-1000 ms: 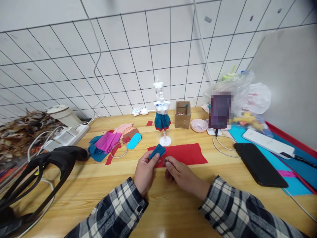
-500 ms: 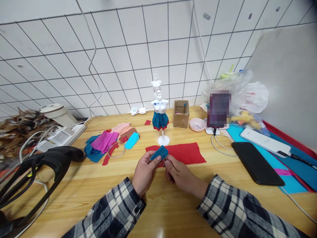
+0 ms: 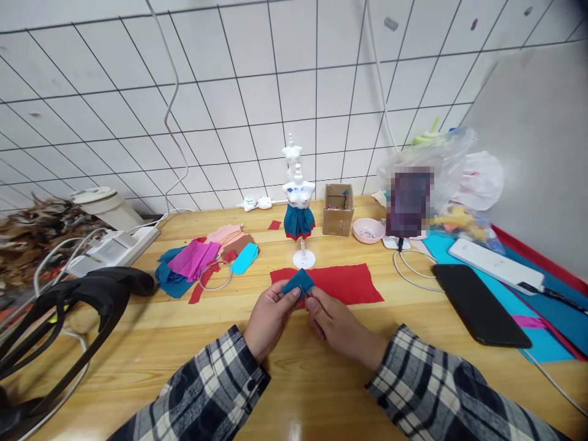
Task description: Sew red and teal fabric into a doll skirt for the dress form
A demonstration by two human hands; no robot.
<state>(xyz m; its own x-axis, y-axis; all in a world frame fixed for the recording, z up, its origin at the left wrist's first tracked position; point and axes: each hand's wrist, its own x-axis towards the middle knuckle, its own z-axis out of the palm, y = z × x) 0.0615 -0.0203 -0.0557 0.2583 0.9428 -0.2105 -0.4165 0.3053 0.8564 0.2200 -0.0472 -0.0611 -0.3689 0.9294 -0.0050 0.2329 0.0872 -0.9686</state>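
A small folded piece of teal fabric (image 3: 299, 280) is pinched between the thumb and fingers of my left hand (image 3: 270, 318). Close against the fabric's right lower edge, my right hand (image 3: 335, 321) is closed, thumb against forefinger, on a thin needle-like thing, mostly hidden by the fingertips. Both hands are just above the near edge of a flat red cloth strip (image 3: 349, 285). Behind it stands a small white dress form (image 3: 299, 195) wearing a teal skirt (image 3: 299, 222) with a red hem.
To the left lie fabric scraps (image 3: 195, 260), a metal ring (image 3: 229, 278) and a black headset-like frame (image 3: 105, 300). A cardboard box (image 3: 339, 223) and a pink bowl (image 3: 369, 236) stand at the back. On the right are a black phone (image 3: 480, 306), a white power bank (image 3: 498, 263) and cables.
The view has shifted slightly. My hands keep nearly the same pose, with the teal fabric still in my left fingers and my right fingers still pinched at its edge.
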